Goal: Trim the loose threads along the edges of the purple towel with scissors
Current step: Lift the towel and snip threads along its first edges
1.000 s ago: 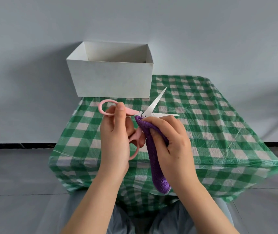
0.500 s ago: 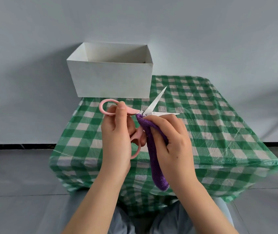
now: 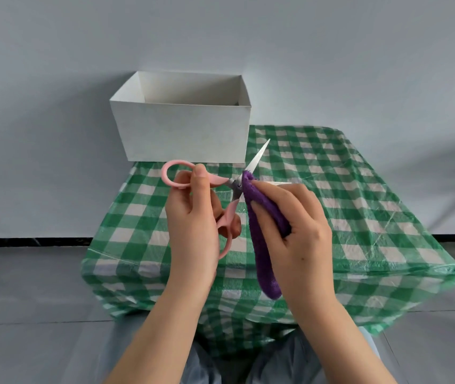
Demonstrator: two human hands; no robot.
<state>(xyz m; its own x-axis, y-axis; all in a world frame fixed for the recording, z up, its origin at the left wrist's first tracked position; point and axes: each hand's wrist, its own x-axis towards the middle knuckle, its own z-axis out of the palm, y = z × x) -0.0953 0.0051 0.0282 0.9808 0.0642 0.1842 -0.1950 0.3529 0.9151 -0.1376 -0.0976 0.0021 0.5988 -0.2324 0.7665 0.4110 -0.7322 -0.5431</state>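
The left hand (image 3: 193, 225) grips the pink-handled scissors (image 3: 220, 195), fingers curled through the handle loops, one loop sticking out above the hand and the other low by the palm; the blades stand apart, one pointing up and to the right toward the white box (image 3: 182, 131), the other mostly hidden behind the right hand (image 3: 295, 231); the right hand pinches the purple towel (image 3: 262, 245), fingers and thumb curled round its bunched upper part; the towel is held in the air above the near part of the table (image 3: 359, 217), its top corner sitting right in the crook of the blades by the pivot, the rest hanging down in a narrow roll below the hand; the table wears a green and white checked cloth, and the open box stands at its far left corner against a pale wall; grey trousers show at the bottom edge.
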